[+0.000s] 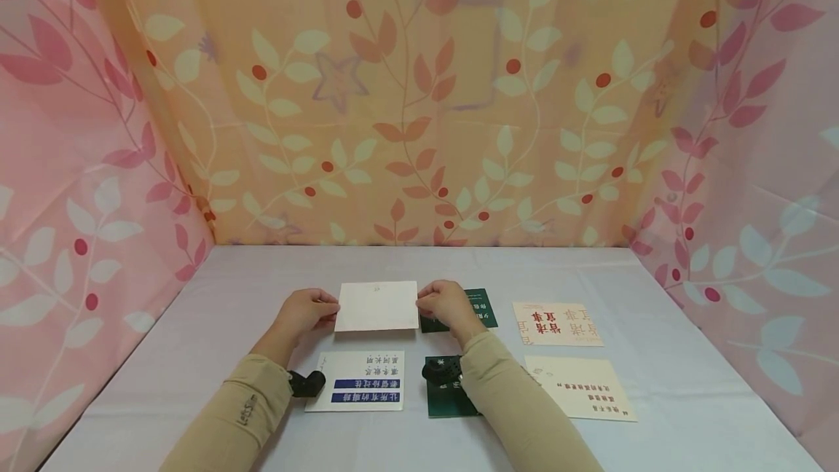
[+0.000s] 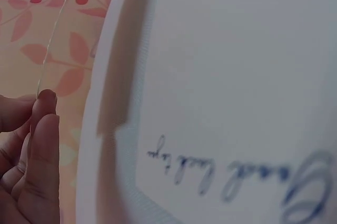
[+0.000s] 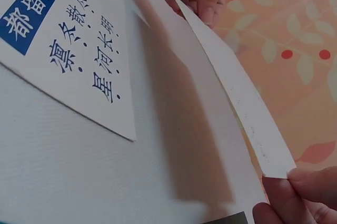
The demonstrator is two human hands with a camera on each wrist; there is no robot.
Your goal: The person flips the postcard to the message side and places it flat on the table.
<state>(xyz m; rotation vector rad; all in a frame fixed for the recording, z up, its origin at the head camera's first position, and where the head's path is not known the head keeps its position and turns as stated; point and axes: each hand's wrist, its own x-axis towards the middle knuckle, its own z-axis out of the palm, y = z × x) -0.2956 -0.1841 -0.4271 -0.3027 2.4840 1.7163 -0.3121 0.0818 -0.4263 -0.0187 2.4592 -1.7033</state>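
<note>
Head view: nearest on the white table (image 1: 144,406), a blue-banded card (image 1: 357,377), a dark green card (image 1: 451,405), partly hidden, and a red-lettered cream card (image 1: 585,389). Just beyond, a white card (image 1: 376,307), raised; left hand (image 1: 304,313) pinches its left edge, right hand (image 1: 451,304) its right. Farthest: leaf-patterned cloth (image 1: 419,104).

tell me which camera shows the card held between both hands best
The head view, because nearly the whole broad face of the held card shows there. The right wrist view shows it steeply slanted; the left wrist view shows only its thin edge.
</note>
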